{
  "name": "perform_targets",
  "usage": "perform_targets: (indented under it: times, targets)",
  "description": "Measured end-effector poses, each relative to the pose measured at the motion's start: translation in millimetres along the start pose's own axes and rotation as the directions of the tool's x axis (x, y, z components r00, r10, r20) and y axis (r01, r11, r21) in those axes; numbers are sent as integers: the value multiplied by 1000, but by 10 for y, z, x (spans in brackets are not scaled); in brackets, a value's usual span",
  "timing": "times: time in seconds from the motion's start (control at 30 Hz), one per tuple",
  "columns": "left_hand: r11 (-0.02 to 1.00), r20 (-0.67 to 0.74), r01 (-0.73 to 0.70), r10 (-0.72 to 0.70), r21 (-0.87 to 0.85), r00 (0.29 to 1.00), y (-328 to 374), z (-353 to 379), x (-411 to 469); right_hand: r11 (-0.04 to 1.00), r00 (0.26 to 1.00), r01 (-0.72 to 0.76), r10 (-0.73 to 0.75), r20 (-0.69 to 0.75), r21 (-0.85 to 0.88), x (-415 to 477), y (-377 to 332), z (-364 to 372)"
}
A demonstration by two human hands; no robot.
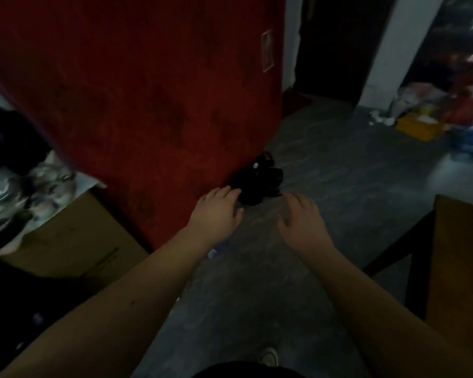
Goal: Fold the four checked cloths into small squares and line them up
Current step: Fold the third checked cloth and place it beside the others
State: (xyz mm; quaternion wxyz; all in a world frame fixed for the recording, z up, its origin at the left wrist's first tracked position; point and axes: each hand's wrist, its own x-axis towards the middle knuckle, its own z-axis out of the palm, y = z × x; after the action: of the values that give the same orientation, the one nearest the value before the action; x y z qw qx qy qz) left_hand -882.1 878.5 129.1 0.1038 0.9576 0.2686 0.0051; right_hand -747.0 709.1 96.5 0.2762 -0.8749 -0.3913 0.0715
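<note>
The single head-worn camera looked forward and steeply down over both outstretched forearms, near the grey floor [325,173].

Dark bundle [258,181] on floor [325,165] against hanging cloth [137,91]. Cardboard box [74,241] near left; wooden counter [459,268] near right.

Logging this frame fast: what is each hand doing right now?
Left hand: open, fingers spread, holding nothing.
Right hand: open, fingers spread, holding nothing.
</note>
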Motion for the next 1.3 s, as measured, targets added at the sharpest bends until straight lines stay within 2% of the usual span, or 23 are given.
perform_targets:
  times: [0.13,0.3,0.57,0.77,0.87,1.1,1.3]
  targets:
    - [991,8,-132,132,-6,991,410,-75,1015,998,992,-60,58,-108,-22,571,410,-360]
    - [955,35,-288,291,-70,956,969,3,2183,976,964,-209,194,-181,-65,1225,987,-684]
    - [881,3,-453,458,-136,889,1539,146,4197,938,917,-327,286,-277,-116,2674,1833,-1119]
    - [815,-8,-566,569,-123,822,2126,44,5703,869,827,-489,435,-355,-74,3647,2521,-1551]
    - [785,29,-603,612,-139,790,2543,47,6272,821,771,-568,507,-387,-55,3944,2898,-1758]
    - [679,53,-726,733,-104,678,3824,308,7521,762,679,-647,578,-452,1,4722,4075,-2221]
    - [681,139,-729,730,-66,669,5048,641,8623,751,653,-659,600,-462,45,5416,5327,-2817]
